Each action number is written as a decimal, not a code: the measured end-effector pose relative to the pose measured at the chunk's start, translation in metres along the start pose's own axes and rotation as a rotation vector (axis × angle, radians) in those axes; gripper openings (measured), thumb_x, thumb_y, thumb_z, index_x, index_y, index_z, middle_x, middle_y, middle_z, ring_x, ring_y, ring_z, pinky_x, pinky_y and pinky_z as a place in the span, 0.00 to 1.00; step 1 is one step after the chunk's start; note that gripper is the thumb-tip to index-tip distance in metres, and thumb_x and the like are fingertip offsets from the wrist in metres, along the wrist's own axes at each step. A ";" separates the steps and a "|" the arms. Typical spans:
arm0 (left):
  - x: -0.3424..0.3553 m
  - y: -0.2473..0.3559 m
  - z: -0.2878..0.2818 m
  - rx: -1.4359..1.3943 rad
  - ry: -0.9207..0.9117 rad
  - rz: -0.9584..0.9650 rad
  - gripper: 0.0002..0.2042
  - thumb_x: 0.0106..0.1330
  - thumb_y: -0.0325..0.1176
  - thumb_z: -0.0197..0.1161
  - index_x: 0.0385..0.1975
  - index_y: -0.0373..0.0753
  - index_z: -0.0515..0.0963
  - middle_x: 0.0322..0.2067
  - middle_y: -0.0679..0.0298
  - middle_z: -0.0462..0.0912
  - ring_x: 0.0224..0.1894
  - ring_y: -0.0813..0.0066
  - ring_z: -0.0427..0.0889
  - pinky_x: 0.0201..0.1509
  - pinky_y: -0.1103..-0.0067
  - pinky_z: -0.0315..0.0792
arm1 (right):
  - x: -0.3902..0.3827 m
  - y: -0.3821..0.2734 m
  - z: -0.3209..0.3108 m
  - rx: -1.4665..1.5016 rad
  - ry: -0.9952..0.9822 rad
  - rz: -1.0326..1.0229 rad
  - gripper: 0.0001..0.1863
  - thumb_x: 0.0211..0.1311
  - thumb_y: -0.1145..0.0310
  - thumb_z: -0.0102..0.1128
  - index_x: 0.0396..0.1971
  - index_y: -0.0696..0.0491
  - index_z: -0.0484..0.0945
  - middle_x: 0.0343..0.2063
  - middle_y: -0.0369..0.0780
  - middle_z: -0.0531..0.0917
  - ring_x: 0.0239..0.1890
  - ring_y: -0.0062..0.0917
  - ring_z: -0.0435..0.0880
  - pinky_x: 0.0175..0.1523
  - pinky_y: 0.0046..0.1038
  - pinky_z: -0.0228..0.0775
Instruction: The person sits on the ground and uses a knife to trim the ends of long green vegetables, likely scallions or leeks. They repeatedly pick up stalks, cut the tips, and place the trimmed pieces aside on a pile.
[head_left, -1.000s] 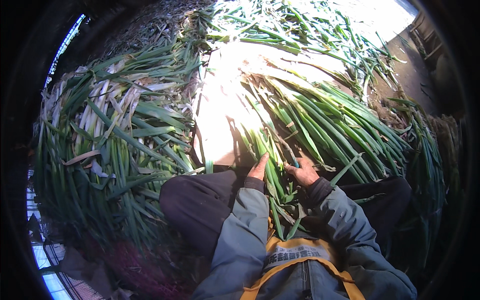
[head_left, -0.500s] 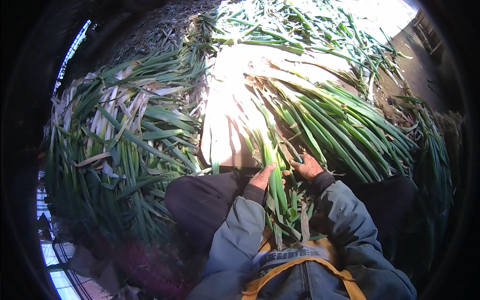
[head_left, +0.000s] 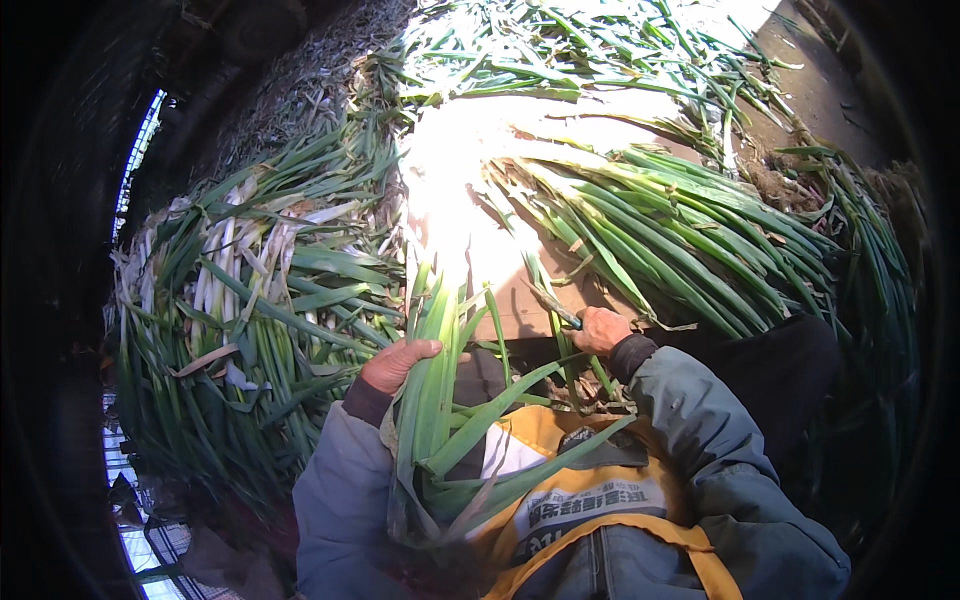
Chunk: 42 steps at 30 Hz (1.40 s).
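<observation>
left hand (head_left: 398, 367) clasps stalks (head_left: 432, 385); right hand (head_left: 603, 331) curls round tool (head_left: 570, 319).

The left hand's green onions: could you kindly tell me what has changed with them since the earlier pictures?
The left hand has carried its green onions leftward, away from the right hand, which still grips a slim tool. The large pile at left stayed put.

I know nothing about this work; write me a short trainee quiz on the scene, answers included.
1. What does the left hand grip? A) a red plastic bucket B) long, leafy green stalks C) a white ceramic plate
2. True or false: a broad heap of white-and-green stalks lies at the picture's left.
3. Fill in: a ____ cloth strap lies over the person's blue-grey jacket.

Key: 1 B; 2 true; 3 yellow.
</observation>
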<state>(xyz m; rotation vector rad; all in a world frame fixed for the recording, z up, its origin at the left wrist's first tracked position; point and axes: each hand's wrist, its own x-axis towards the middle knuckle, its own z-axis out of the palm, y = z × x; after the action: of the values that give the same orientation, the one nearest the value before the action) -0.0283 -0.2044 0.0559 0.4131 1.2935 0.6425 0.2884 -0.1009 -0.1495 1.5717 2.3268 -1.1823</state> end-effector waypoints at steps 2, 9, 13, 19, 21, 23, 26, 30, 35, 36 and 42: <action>-0.005 0.014 -0.014 0.133 0.074 -0.043 0.25 0.69 0.37 0.60 0.62 0.30 0.69 0.45 0.52 0.83 0.46 0.64 0.85 0.48 0.72 0.82 | -0.003 -0.004 -0.010 0.022 0.011 -0.021 0.27 0.59 0.43 0.62 0.36 0.56 0.84 0.34 0.53 0.86 0.40 0.49 0.86 0.47 0.44 0.78; -0.033 0.050 0.000 0.125 0.106 0.081 0.23 0.65 0.31 0.63 0.59 0.30 0.70 0.46 0.58 0.83 0.43 0.72 0.85 0.50 0.75 0.80 | -0.001 0.006 0.003 -0.010 0.026 -0.038 0.27 0.61 0.44 0.63 0.34 0.58 0.83 0.27 0.55 0.84 0.37 0.48 0.86 0.43 0.44 0.77; -0.033 0.030 -0.015 0.189 0.100 0.054 0.21 0.65 0.31 0.62 0.57 0.31 0.72 0.43 0.61 0.83 0.41 0.75 0.84 0.47 0.77 0.79 | -0.010 -0.012 0.003 0.003 -0.033 -0.030 0.28 0.60 0.42 0.62 0.35 0.57 0.83 0.32 0.54 0.86 0.39 0.49 0.86 0.46 0.44 0.77; -0.045 0.013 0.001 0.435 0.072 0.054 0.22 0.63 0.29 0.61 0.58 0.31 0.72 0.41 0.64 0.82 0.41 0.78 0.81 0.48 0.79 0.76 | -0.022 -0.059 -0.021 0.334 -0.282 -0.139 0.26 0.65 0.47 0.59 0.39 0.59 0.82 0.29 0.53 0.84 0.38 0.45 0.85 0.47 0.41 0.73; -0.053 0.012 0.035 0.336 -0.008 0.022 0.26 0.64 0.25 0.57 0.65 0.33 0.67 0.50 0.62 0.78 0.50 0.78 0.76 0.56 0.78 0.72 | -0.033 -0.078 -0.029 0.455 -0.324 -0.198 0.25 0.66 0.48 0.59 0.38 0.60 0.82 0.28 0.53 0.84 0.36 0.45 0.84 0.45 0.41 0.73; -0.047 -0.011 0.042 0.335 -0.086 0.033 0.26 0.63 0.25 0.56 0.64 0.33 0.66 0.50 0.62 0.78 0.51 0.77 0.76 0.57 0.77 0.72 | -0.037 -0.091 -0.029 0.477 -0.337 -0.226 0.25 0.66 0.48 0.58 0.35 0.60 0.81 0.27 0.52 0.83 0.34 0.44 0.84 0.45 0.41 0.72; -0.034 -0.046 0.056 0.220 -0.115 0.088 0.23 0.66 0.27 0.59 0.62 0.34 0.67 0.46 0.62 0.77 0.50 0.76 0.76 0.54 0.76 0.73 | -0.038 -0.088 -0.025 0.461 -0.359 -0.204 0.24 0.67 0.49 0.57 0.34 0.59 0.81 0.27 0.50 0.83 0.35 0.41 0.84 0.44 0.40 0.72; -0.020 -0.064 0.075 0.091 -0.074 0.035 0.19 0.68 0.32 0.64 0.56 0.34 0.70 0.41 0.62 0.82 0.42 0.77 0.81 0.49 0.78 0.75 | -0.040 -0.084 -0.017 0.480 -0.304 -0.211 0.24 0.67 0.49 0.57 0.37 0.59 0.81 0.28 0.50 0.83 0.35 0.40 0.84 0.44 0.40 0.71; -0.018 -0.067 0.058 0.335 -0.065 0.117 0.18 0.65 0.31 0.66 0.53 0.34 0.73 0.39 0.64 0.81 0.40 0.78 0.79 0.47 0.78 0.75 | -0.052 -0.096 -0.044 0.418 -0.280 -0.225 0.23 0.68 0.50 0.56 0.40 0.59 0.80 0.28 0.50 0.83 0.35 0.41 0.83 0.44 0.40 0.71; -0.024 -0.053 0.054 0.382 -0.087 0.135 0.18 0.64 0.31 0.66 0.53 0.33 0.74 0.39 0.64 0.81 0.40 0.78 0.79 0.46 0.78 0.75 | -0.052 -0.097 -0.044 0.398 -0.230 -0.221 0.23 0.68 0.51 0.56 0.40 0.60 0.80 0.28 0.50 0.83 0.35 0.40 0.83 0.44 0.40 0.71; -0.110 0.038 0.041 0.666 0.047 0.234 0.25 0.59 0.26 0.62 0.59 0.33 0.71 0.43 0.63 0.79 0.40 0.76 0.76 0.49 0.77 0.72 | -0.029 -0.073 -0.076 0.649 0.009 -0.166 0.19 0.69 0.57 0.55 0.38 0.62 0.77 0.23 0.41 0.79 0.29 0.26 0.77 0.38 0.32 0.69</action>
<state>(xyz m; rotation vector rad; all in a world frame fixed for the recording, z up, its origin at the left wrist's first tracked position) -0.0118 -0.2439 0.1710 1.1112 1.5016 0.3984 0.2666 -0.0865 -0.0434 1.5416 2.2330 -2.1328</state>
